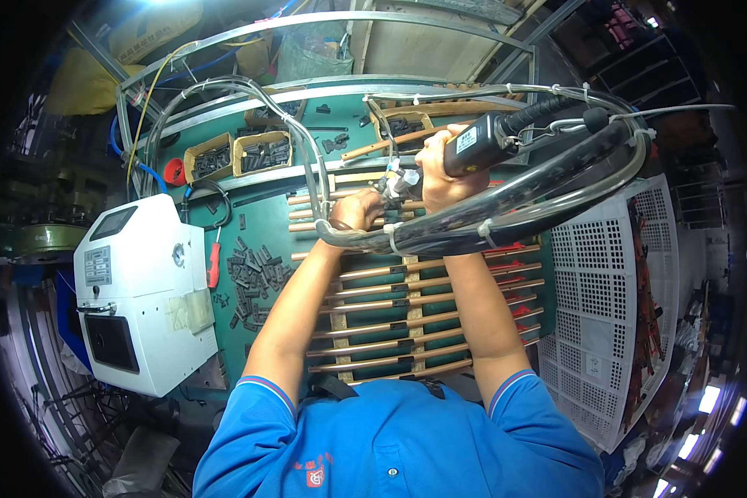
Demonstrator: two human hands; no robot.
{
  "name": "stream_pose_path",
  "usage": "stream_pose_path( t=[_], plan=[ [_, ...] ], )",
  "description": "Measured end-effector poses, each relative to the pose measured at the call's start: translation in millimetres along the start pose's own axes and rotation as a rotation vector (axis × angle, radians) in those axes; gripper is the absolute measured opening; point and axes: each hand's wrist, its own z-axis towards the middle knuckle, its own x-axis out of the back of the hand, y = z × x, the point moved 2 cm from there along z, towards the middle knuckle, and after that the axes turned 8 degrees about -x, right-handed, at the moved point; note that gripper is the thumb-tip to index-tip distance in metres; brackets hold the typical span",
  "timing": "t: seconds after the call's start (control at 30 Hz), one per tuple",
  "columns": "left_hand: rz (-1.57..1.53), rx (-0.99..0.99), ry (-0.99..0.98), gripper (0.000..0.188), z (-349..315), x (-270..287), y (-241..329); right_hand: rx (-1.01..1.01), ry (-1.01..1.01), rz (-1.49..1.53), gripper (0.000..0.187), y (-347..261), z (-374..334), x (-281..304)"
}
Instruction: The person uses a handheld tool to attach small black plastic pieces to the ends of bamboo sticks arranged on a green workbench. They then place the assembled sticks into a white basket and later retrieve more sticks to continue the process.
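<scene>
Right of the white machine (pixel 145 290), the right hand (pixel 445 176) grips the black tool (pixel 478 144) above the copper-coloured rods (pixel 369 347), apparently applying it, while the left hand (pixel 358 211), closure indeterminable, adjoins; the next move probably requires steady alignment.

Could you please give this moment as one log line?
left hand: near copper-coloured rods; right hand: gripping black corded tool; rods: in rows over green table; white machine: left of rods
</scene>
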Motion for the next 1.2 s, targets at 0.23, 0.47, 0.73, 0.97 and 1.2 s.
stream_pose_path(
  t=[0.23,0.47,0.73,0.97,1.2],
  plan=[
    [-0.149,0.146,0.038,0.026,-1.8,1.9,7.1,-0.141,0.008,0.204,0.031,-9.7,0.5,-11.6],
    [-0.082,0.195,0.060,0.023,-1.7,0.6,5.3,-0.206,0.050,0.285,0.032,-4.9,-3.2,-11.1],
    [0.353,0.583,-0.159,0.032,22.5,15.1,61.8,0.065,0.087,-0.121,0.033,7.5,-2.6,0.6],
    [0.341,0.584,-0.189,0.041,23.4,11.4,52.1,-0.158,0.112,0.085,0.027,6.9,-3.8,6.6],
    [-0.027,0.305,0.015,0.030,3.9,9.8,30.7,-0.441,0.041,0.283,0.027,-25.7,-13.4,-16.2]
  ],
)
